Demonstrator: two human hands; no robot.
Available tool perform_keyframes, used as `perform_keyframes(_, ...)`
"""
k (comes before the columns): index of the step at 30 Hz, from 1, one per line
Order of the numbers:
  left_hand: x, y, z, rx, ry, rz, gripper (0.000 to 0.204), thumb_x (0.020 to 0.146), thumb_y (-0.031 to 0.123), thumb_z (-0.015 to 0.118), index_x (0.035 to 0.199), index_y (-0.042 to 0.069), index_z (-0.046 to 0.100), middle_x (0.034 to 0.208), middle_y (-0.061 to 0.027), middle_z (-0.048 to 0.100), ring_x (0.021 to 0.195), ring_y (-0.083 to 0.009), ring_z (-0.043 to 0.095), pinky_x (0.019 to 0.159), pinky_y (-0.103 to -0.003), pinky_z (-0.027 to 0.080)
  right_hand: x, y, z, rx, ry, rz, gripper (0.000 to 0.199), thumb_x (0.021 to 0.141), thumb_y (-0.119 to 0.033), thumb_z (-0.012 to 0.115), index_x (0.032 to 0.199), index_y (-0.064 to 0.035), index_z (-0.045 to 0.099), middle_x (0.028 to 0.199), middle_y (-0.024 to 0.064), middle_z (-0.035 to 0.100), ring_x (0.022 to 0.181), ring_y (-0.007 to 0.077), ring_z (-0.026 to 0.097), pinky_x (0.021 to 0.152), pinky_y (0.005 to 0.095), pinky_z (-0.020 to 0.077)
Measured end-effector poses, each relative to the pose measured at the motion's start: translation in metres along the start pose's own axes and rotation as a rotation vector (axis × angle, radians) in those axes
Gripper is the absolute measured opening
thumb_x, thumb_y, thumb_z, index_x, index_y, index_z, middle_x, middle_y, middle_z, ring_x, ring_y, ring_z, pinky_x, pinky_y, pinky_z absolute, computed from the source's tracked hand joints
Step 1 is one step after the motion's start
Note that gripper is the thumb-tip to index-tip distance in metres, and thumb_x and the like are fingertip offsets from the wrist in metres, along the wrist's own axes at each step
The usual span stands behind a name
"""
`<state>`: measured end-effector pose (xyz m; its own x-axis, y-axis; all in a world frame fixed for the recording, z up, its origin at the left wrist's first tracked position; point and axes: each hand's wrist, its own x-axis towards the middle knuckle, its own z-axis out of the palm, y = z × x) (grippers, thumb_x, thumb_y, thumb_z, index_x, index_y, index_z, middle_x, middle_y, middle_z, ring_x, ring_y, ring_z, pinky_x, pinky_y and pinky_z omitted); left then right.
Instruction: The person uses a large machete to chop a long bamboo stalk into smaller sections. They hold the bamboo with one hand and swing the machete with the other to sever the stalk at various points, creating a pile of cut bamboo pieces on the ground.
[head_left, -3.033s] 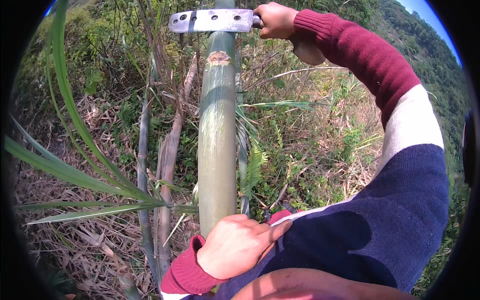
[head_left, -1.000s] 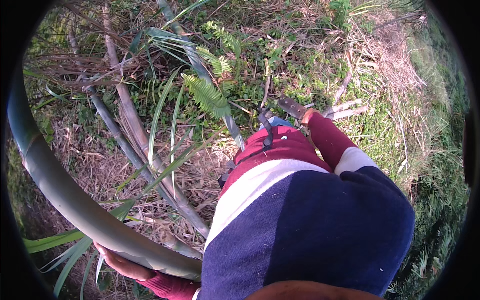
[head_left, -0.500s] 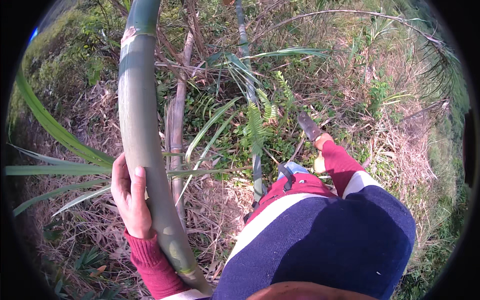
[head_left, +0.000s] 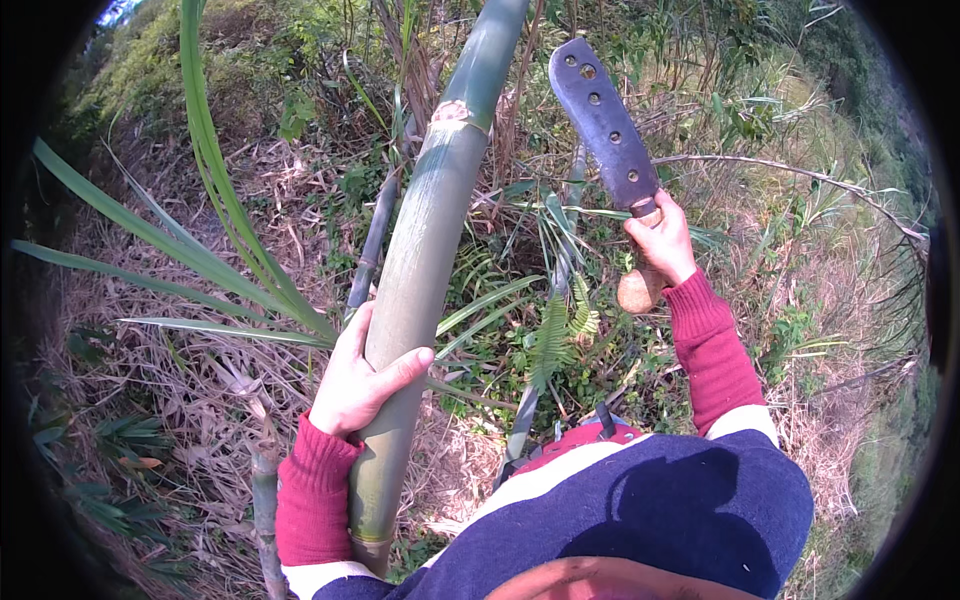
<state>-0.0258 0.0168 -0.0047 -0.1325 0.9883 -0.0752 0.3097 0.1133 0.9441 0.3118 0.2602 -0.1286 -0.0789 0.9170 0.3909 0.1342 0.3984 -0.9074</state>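
Note:
A thick green bamboo stalk (head_left: 425, 230) leans from the lower left up past the top edge, a pale joint ring partway along it. My left hand (head_left: 360, 378) is wrapped around its lower part, the thumb across the front. To the right of the stalk, my right hand (head_left: 664, 240) grips a machete (head_left: 612, 125) by its rounded wooden handle. The broad dark blade has several holes and points up toward the stalk's upper part, without touching it.
Long green leaves (head_left: 215, 265) fan out on the left. Thinner stalks (head_left: 372, 245) stand behind the bamboo. A fern (head_left: 550, 345) grows before my body, and a dry arching branch (head_left: 790, 168) crosses on the right. Dry leaf litter (head_left: 235, 390) covers the slope.
My right hand has raised the machete from low beside my body to the upper right of the stalk. The stalk and my left hand now appear farther right, the stalk tilting rightward.

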Motion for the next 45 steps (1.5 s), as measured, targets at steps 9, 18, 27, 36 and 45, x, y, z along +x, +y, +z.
perform_keyframes(9,0.004,-0.013,0.025,0.028,-0.016,0.059,0.077,0.078,0.037,0.084,0.132,-0.002,0.047,0.116,-0.0137,0.064,0.106,-0.0178,0.062,0.094,-0.034,0.049,0.192,-0.137,0.0,-0.508,-0.313,0.03,0.036,0.085,-0.021,0.073,0.107,0.0052,0.064,0.08,0.008,0.07,0.06,0.0126,0.063,0.052,0.0309,0.0536)
perform_keyframes(18,0.008,-0.02,0.023,0.133,0.023,0.091,0.08,0.076,0.042,0.083,0.131,-0.004,0.05,0.114,-0.0186,0.066,0.103,-0.022,0.066,0.093,-0.035,0.051,0.165,-0.155,0.016,-0.976,-0.461,-0.596,0.045,0.076,-0.011,0.07,0.118,0.0017,0.062,0.075,0.0106,0.066,0.064,0.0185,0.066,0.063,0.0368,0.0545)
perform_keyframes(27,-0.002,-0.022,0.011,0.17,0.106,0.058,0.077,0.074,0.042,0.083,0.128,-0.002,0.052,0.111,-0.0196,0.069,0.099,-0.0283,0.07,0.091,-0.04,0.053,0.132,-0.185,0.057,-1.015,-0.53,-0.176,0.041,0.079,-0.018,0.071,0.11,0.0064,0.061,0.073,0.0121,0.066,0.057,0.0192,0.065,0.056,0.0347,0.0542)
perform_keyframes(36,-0.004,-0.019,0.005,0.499,0.352,1.168,0.036,0.072,0.017,0.081,0.101,0.008,0.062,0.078,-0.0062,0.056,0.072,-0.0256,0.056,0.069,-0.037,0.046,0.112,-0.225,0.079,-1.085,-0.577,-0.122,0.036,0.078,-0.014,0.069,0.103,0.0088,0.059,0.068,0.0099,0.063,0.05,0.0173,0.062,0.047,0.0323,0.0532)
perform_keyframes(45,-0.021,-0.022,0.016,0.696,-0.327,1.012,0.017,0.082,0.023,0.068,0.077,0.012,0.056,0.058,-0.0067,0.056,0.059,-0.03,0.062,0.053,-0.044,0.048,0.13,-0.225,0.087,-1.132,-0.613,-0.041,0.034,0.078,-0.018,0.072,0.098,0.0069,0.062,0.067,0.0122,0.064,0.052,0.0195,0.063,0.047,0.0351,0.0526)
